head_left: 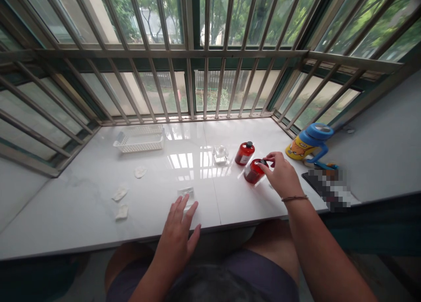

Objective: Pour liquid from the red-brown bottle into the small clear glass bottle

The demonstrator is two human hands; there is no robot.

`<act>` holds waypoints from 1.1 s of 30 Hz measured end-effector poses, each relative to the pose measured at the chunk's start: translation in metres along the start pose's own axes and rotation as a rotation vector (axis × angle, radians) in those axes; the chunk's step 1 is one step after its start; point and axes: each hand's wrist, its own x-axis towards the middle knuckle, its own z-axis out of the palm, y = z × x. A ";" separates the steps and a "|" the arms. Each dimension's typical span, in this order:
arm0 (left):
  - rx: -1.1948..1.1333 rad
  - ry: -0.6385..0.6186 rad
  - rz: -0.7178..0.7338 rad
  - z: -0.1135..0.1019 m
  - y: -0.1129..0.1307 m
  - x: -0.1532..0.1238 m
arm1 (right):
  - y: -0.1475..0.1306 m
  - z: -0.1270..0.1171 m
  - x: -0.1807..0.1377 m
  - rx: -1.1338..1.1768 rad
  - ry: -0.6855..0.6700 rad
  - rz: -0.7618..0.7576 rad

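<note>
We think this is a home. We sit at a wide white window ledge [98,214] with metal bars [204,91] outside the glass. Past the bars we see green trees and other houses. A blue and yellow kid's cup [309,144] with a cartoon on it stands on the ledge, near a small white basket [140,138].

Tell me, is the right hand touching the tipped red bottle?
Touching. The head view shows the right hand with fingertips pinching the black cap of the tilted red bottle.
</note>
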 end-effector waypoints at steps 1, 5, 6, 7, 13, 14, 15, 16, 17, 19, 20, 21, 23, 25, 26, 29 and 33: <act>0.037 -0.028 -0.027 0.001 -0.003 -0.005 | 0.007 -0.002 -0.001 0.007 0.017 0.010; 0.167 -0.115 -0.089 0.010 -0.013 -0.021 | 0.053 -0.009 -0.012 -0.206 0.052 0.044; 0.186 -0.121 -0.093 0.013 -0.015 -0.023 | 0.066 -0.009 -0.016 -0.298 0.006 0.023; 0.199 -0.125 -0.095 0.016 -0.016 -0.025 | 0.079 -0.007 -0.019 -0.379 -0.065 -0.012; 0.216 -0.136 -0.108 0.021 -0.018 -0.021 | 0.119 0.015 -0.038 -0.448 -0.345 -0.190; 0.217 -0.140 -0.112 0.021 -0.017 -0.019 | 0.121 0.017 -0.039 -0.444 -0.356 -0.205; 0.220 -0.146 -0.115 0.020 -0.016 -0.018 | 0.123 0.020 -0.038 -0.439 -0.364 -0.217; 0.223 -0.152 -0.116 0.020 -0.015 -0.016 | 0.124 0.021 -0.037 -0.432 -0.370 -0.230; 0.226 -0.157 -0.116 0.020 -0.014 -0.014 | 0.125 0.022 -0.035 -0.424 -0.374 -0.244; 0.228 -0.163 -0.116 0.021 -0.012 -0.012 | 0.129 0.022 -0.032 -0.405 -0.371 -0.271; 0.225 -0.164 -0.115 0.022 -0.012 -0.011 | 0.130 0.020 -0.031 -0.397 -0.361 -0.280; 0.220 -0.162 -0.113 0.023 -0.012 -0.010 | 0.131 0.017 -0.031 -0.395 -0.348 -0.286; 0.205 -0.158 -0.107 0.025 -0.012 -0.009 | 0.129 0.010 -0.035 -0.379 -0.282 -0.287; 0.181 -0.160 -0.103 0.027 -0.013 -0.008 | 0.118 0.002 -0.046 -0.306 -0.163 -0.258; 0.167 -0.165 -0.102 0.027 -0.013 -0.008 | 0.108 -0.001 -0.054 -0.240 -0.087 -0.217; 0.132 -0.190 -0.108 0.027 -0.013 -0.009 | 0.059 -0.002 -0.083 0.096 0.131 0.017; 0.132 -0.206 -0.122 0.026 -0.012 -0.009 | -0.033 0.014 -0.110 0.794 0.076 0.147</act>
